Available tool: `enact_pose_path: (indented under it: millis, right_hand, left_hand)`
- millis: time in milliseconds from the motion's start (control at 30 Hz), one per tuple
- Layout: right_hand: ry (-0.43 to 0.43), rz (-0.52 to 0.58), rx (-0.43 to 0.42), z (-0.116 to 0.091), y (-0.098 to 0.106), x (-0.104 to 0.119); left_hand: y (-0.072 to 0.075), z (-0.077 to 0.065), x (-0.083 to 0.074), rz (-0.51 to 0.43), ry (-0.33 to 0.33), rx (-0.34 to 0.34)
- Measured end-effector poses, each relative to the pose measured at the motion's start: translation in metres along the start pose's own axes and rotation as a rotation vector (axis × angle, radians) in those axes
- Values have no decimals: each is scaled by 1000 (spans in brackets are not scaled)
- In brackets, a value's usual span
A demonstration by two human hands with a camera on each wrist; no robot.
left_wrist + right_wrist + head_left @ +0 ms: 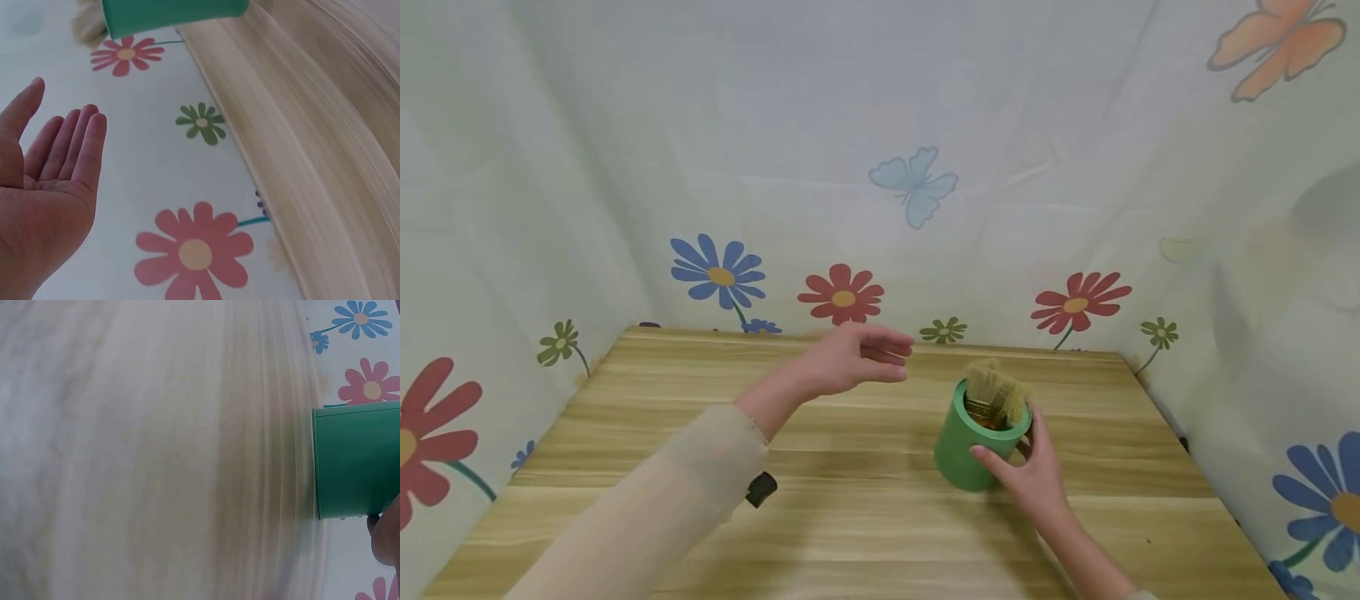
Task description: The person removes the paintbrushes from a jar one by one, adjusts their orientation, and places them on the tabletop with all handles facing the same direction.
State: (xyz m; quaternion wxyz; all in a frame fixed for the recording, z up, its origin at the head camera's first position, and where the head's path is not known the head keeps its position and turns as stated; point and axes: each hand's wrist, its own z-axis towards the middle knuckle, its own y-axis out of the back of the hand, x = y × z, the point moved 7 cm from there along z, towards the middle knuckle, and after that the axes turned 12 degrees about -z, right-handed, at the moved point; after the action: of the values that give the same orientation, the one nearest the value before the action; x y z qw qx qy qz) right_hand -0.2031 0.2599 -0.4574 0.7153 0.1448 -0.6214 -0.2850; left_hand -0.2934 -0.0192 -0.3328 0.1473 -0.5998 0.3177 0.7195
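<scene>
A green cylindrical cup (958, 450) stands right of centre in the head view, its rim leaning slightly towards the right. Paintbrushes with pale bristles (988, 385) poke up out of it, their lower parts hidden inside. My right hand (1037, 479) grips the cup from its right side, thumb on the near wall and fingers behind. In the right wrist view only the thumb (387, 534) shows beside the cup (356, 462). My left hand (861, 360) hovers to the left of the cup, holding nothing. The left wrist view shows its palm (47, 209) with fingers nearly straight.
Under both hands lies a wood-grain table (850, 525). A white curtain (775, 125) printed with flowers and butterflies surrounds its back and sides. A small black object (762, 489) shows beside the left sleeve (662, 492).
</scene>
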Motion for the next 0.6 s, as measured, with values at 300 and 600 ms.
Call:
enact_pose_path:
  millis: [300,600]
  right_hand:
    - [11,-6,-9,0,1,2]
    - [-5,-6,-6,0,0,2]
  left_hand:
    - [-28,19,-5,-49,-22,68]
    - [-48,28,-9,-54,-34,101]
